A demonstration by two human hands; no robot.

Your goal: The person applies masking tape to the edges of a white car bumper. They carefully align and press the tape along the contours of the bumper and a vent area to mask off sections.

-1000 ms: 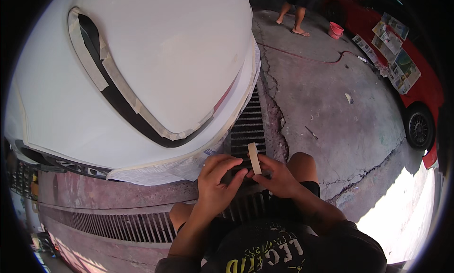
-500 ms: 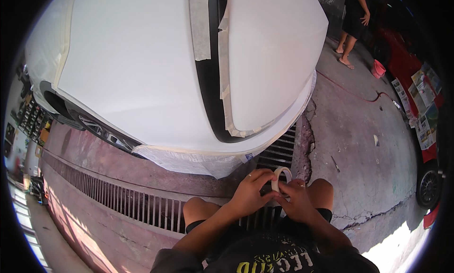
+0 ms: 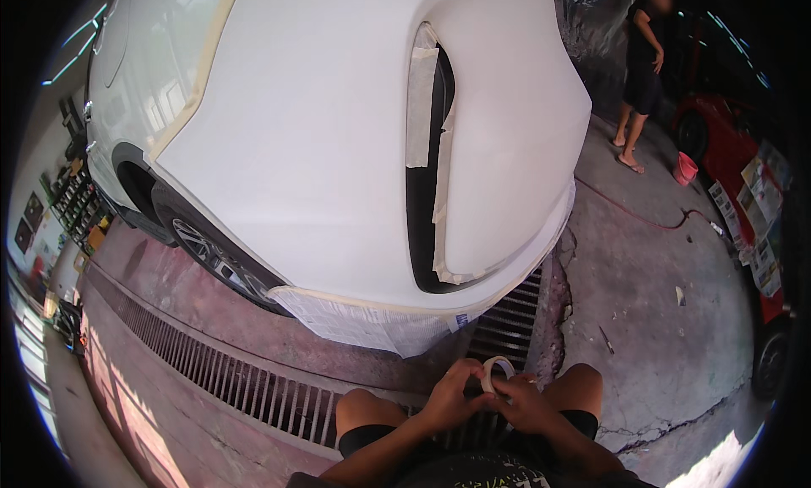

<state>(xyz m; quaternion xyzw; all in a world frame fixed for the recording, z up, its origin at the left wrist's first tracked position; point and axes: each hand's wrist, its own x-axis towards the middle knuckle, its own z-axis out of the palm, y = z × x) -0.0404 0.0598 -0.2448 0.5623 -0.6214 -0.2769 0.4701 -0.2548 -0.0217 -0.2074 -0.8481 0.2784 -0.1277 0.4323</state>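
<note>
Between my knees I hold a roll of masking tape, its open ring tilted up. My left hand pinches the near-left side of the roll with thumb and fingers. On the other side, my right hand is closed round the rim. In front of me is the corner of a white car. Its dark, narrow light recess has a wide strip of masking tape on the left edge and thinner tape along the right. Masking paper is taped along the lower bumper edge.
A floor drain grate runs below me and to the left. At the far right stand another person, a red bucket and a red car partly covered in paper. A red hose crosses the cracked concrete. Shelves stand far left.
My view has tilted up, so the car's recess shows whole and my hands sit lower in the picture. Both hands still hold the tape roll.
</note>
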